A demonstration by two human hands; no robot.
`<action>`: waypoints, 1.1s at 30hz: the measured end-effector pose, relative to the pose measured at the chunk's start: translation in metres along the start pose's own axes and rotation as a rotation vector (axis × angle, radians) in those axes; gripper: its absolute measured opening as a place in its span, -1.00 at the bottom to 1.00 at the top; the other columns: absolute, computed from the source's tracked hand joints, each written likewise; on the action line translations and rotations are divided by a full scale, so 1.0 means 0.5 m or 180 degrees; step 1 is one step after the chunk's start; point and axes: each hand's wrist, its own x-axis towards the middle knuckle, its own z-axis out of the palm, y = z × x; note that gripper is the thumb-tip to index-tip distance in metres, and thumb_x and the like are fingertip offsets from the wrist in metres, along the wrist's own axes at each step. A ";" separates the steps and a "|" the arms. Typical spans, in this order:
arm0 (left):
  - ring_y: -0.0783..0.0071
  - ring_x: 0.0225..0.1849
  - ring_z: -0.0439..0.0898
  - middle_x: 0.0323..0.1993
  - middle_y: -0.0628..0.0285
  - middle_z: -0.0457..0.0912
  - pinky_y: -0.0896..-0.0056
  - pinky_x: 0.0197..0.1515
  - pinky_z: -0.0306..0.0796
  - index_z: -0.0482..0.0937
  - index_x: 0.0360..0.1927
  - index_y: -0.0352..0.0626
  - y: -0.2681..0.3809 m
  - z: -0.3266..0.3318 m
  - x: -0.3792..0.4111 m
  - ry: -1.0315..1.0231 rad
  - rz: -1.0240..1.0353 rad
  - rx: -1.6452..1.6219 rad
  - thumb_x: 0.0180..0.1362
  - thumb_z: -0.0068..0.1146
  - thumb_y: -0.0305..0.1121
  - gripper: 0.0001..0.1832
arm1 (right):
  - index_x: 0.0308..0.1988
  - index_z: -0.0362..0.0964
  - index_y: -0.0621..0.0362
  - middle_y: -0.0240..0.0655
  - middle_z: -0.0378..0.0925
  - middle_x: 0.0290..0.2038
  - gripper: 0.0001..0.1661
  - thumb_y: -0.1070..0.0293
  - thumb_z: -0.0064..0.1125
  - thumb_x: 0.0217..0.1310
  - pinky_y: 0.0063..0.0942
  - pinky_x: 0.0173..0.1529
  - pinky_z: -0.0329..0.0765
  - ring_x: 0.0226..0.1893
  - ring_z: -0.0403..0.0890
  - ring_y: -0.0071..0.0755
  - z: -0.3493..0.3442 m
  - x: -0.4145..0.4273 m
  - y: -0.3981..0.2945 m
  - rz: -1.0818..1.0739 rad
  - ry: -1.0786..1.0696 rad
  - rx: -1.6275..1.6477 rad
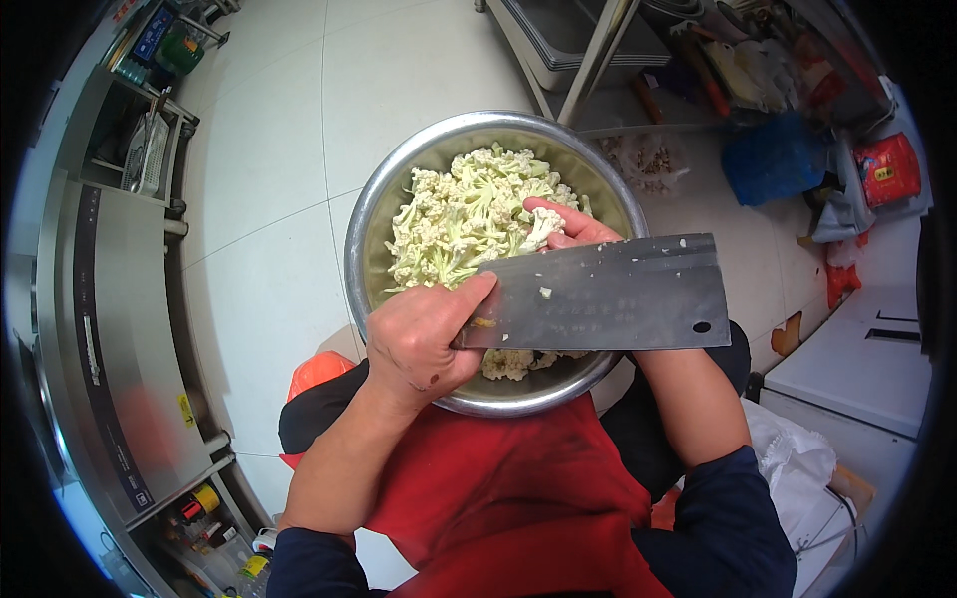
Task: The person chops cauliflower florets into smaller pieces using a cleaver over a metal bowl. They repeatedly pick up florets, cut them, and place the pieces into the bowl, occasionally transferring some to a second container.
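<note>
My left hand (pixel 422 333) grips a wide cleaver (pixel 598 299) near its handle, the thumb pressed on the blade. The dark blade points right, bits of white vegetable stuck to it, and hides most of my right hand (pixel 572 224). Between the visible right fingers is a small cauliflower floret (pixel 542 228). Both hands are over a large round metal basin (pixel 404 149) in front of my red apron (pixel 508 478). A heap of cut cauliflower florets (pixel 463 209) fills much of it; more cauliflower (pixel 508 365) shows below the blade.
A stainless steel cabinet (pixel 142 359) runs along the left. Beyond the basin stands a metal rack with stacked trays (pixel 591 56). At right are a blue container (pixel 774 161), a red package (pixel 887 170) and a white appliance (pixel 845 359). A plastic bag (pixel 650 161) lies behind the basin.
</note>
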 end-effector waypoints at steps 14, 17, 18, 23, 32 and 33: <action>0.21 -0.54 0.60 -0.51 0.17 0.66 0.27 -0.43 0.46 0.80 -0.04 -0.15 -0.005 0.008 -0.004 0.0082 0.0037 -0.0034 -0.14 0.35 -0.61 -0.53 | 0.58 0.08 0.29 -0.34 0.69 -0.09 -0.16 0.34 0.25 0.51 -0.62 0.00 0.66 -0.13 0.71 -0.62 -0.016 -0.005 0.002 0.0039 -0.0159 -0.0112; 0.20 -0.54 0.61 -0.51 0.18 0.67 0.27 -0.43 0.47 0.80 -0.03 -0.14 0.000 0.001 0.001 0.0009 0.0043 -0.0070 -0.14 0.35 -0.60 -0.52 | 0.59 0.04 0.30 -0.24 0.71 -0.03 -0.06 0.30 0.32 0.43 -0.57 0.04 0.68 -0.07 0.74 -0.51 -0.018 -0.010 0.000 0.0008 -0.0318 0.0112; 0.20 -0.53 0.61 -0.50 0.18 0.67 0.26 -0.43 0.47 0.80 -0.03 -0.14 -0.001 0.001 -0.002 0.0010 0.0030 -0.0058 -0.14 0.36 -0.60 -0.52 | 0.60 0.02 0.31 -0.21 0.71 0.00 -0.02 0.29 0.34 0.41 -0.56 0.06 0.68 -0.04 0.75 -0.48 -0.013 -0.012 -0.002 -0.0006 -0.0398 0.0212; 0.19 -0.54 0.60 -0.51 0.18 0.66 0.25 -0.43 0.47 0.79 -0.02 -0.14 -0.006 0.006 -0.007 0.0044 0.0048 -0.0052 -0.15 0.37 -0.59 -0.51 | 0.61 -0.03 0.31 -0.22 0.70 0.02 0.04 0.32 0.38 0.37 -0.56 0.07 0.68 -0.04 0.75 -0.48 -0.024 -0.003 0.000 0.0018 -0.0484 0.0331; 0.18 -0.55 0.59 -0.56 0.15 0.60 0.25 -0.44 0.44 0.79 -0.01 -0.15 0.001 0.007 -0.006 -0.0068 0.0077 -0.0123 -0.15 0.37 -0.59 -0.50 | 0.59 0.12 0.16 -0.15 0.72 0.07 -0.19 0.46 0.23 0.50 -0.47 0.04 0.74 -0.04 0.78 -0.43 -0.042 0.009 0.008 0.0224 -0.0506 0.0369; 0.18 -0.55 0.59 -0.56 0.15 0.60 0.25 -0.44 0.44 0.79 -0.02 -0.15 0.001 0.007 -0.006 -0.0074 0.0085 -0.0131 -0.15 0.36 -0.59 -0.51 | 0.58 0.13 0.16 -0.14 0.72 0.08 -0.20 0.46 0.23 0.50 -0.47 0.05 0.74 -0.03 0.78 -0.42 -0.040 0.008 0.004 0.0250 -0.0488 0.0246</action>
